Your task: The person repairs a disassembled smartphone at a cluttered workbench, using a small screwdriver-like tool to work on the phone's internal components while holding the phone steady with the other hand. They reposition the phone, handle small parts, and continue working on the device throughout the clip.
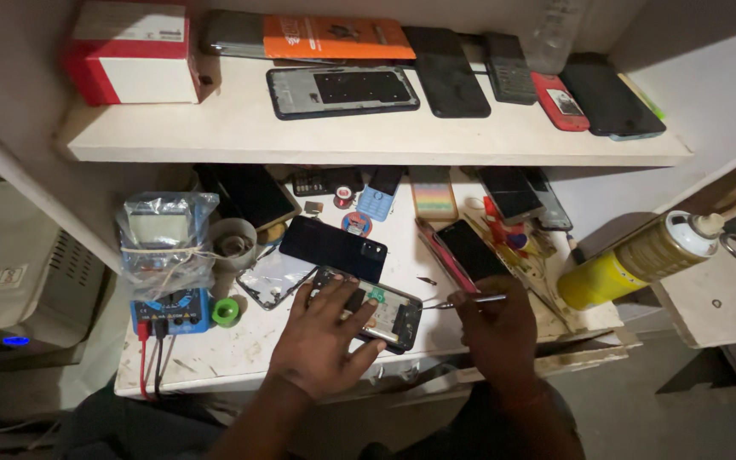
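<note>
A white worktop (240, 353), scuffed and crowded, carries an opened black phone with its back cover off and green circuit parts showing (382, 311), lying near the front edge at the centre. The left hand (321, 341) lies flat over the phone's left half, fingers spread and pressing it down rather than closed round it. The right hand (497, 328) pinches a thin silver metal tool (470, 300), its tip reaching toward the phone's right end; I cannot tell whether it touches.

The risk, as I judge it, is a slip: the tool is slender, so a skid could scratch the exposed board, and the phone sits close enough to the edge to be nudged off.

Far above, a white shelf (368, 140) holds several phones and a red and white box (129, 53). At right a yellow spray can (636, 260) lies tilted, near the tool hand. At left stands a blue multimeter wrapped in clear plastic (168, 264), beside it a small green tape roll (226, 312). A black phone back cover (334, 247) lies just beyond the open phone, crowding it.
</note>
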`<state>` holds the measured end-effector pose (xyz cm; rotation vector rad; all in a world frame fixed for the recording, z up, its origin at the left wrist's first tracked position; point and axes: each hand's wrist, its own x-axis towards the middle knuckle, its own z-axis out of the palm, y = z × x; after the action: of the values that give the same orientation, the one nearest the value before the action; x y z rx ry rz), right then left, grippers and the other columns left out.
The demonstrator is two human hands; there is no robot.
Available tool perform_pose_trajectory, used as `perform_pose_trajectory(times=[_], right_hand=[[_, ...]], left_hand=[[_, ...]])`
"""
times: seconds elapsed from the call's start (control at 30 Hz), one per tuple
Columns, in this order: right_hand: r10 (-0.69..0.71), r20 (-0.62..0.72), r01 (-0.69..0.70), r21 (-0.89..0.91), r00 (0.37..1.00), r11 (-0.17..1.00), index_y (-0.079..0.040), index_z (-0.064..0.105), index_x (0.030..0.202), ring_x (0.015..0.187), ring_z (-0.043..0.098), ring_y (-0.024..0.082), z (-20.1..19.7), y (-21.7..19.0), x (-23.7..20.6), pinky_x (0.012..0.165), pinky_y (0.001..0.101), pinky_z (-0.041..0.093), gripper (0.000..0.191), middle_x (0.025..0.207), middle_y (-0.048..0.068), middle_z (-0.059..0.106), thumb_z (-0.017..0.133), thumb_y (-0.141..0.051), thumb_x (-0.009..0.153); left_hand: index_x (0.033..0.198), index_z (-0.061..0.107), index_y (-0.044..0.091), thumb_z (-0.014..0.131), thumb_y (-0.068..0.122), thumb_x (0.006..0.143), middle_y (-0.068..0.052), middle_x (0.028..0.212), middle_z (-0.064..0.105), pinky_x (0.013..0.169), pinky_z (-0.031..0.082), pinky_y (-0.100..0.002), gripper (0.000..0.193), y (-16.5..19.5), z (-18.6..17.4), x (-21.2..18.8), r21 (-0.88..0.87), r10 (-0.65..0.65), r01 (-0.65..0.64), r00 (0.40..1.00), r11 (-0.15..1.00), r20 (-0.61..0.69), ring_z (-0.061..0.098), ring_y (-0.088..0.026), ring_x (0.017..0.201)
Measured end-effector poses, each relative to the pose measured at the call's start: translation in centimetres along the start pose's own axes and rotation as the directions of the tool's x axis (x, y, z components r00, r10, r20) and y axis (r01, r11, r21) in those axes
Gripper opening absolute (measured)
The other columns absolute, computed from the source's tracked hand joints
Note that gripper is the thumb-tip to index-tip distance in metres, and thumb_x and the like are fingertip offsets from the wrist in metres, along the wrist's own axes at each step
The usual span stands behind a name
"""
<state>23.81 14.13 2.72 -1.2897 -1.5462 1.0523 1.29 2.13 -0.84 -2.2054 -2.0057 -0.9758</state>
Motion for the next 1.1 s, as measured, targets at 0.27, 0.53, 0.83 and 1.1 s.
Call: perform_pose_trajectory(times=[0.27, 0.53, 0.83, 1.1], right_hand=[[0.006, -0.016, -0.007, -0.050, 1.000, 0.999, -0.004, 0.053, 0.107, 0.046, 0.054, 0.010, 0.4, 0.0, -0.1, 0.041, 0.0275, 0.042, 0.035, 0.064, 0.007, 0.066, 0.079, -0.013, 0.085], [0.024, -0.039, -0.026, -0.050, 0.999, 0.998, -0.004, 0.053, 0.109, 0.045, 0.053, 0.011, 1.0, 0.2, 0.1, 0.040, 0.0284, 0.041, 0.037, 0.068, 0.009, 0.068, 0.080, -0.010, 0.084], [0.097, -0.031, -0.101, -0.135, 0.995, 0.986, -0.004, 0.052, 0.114, 0.050, 0.063, 0.013, 0.9, -0.8, 0.0, 0.043, 0.0279, 0.047, 0.037, 0.077, 0.011, 0.076, 0.075, -0.011, 0.087], [0.129, -0.054, -0.135, -0.110, 0.990, 0.985, -0.004, 0.053, 0.114, 0.050, 0.062, 0.016, 1.0, -0.6, 0.1, 0.043, 0.0296, 0.047, 0.038, 0.079, 0.015, 0.076, 0.076, -0.012, 0.086]], left_hand=[[0.129, 0.069, 0.012, 0.065, 0.052, 0.089, -0.022, 0.144, 0.054, 0.115, 0.021, -0.063, 0.057, 0.0, 0.0, 0.1, 0.006, -0.014, 0.014, 0.999, 1.000, 0.040, 0.042, -0.039, 0.141], [0.127, 0.071, 0.010, 0.068, 0.051, 0.087, -0.024, 0.143, 0.054, 0.114, 0.023, -0.063, 0.057, 0.0, -0.1, 0.1, -0.033, -0.009, 0.009, 1.000, 0.999, 0.014, 0.043, -0.040, 0.140], [0.130, 0.068, 0.010, 0.062, 0.053, 0.091, -0.025, 0.146, 0.049, 0.115, 0.018, -0.064, 0.059, 0.1, -0.4, 0.4, -0.002, -0.040, 0.041, 0.992, 0.999, 0.119, 0.039, -0.040, 0.142], [0.133, 0.067, 0.012, 0.059, 0.055, 0.091, -0.023, 0.148, 0.048, 0.116, 0.016, -0.063, 0.060, 0.3, -0.5, 0.4, 0.004, -0.067, 0.067, 0.986, 0.998, 0.152, 0.036, -0.039, 0.144]])
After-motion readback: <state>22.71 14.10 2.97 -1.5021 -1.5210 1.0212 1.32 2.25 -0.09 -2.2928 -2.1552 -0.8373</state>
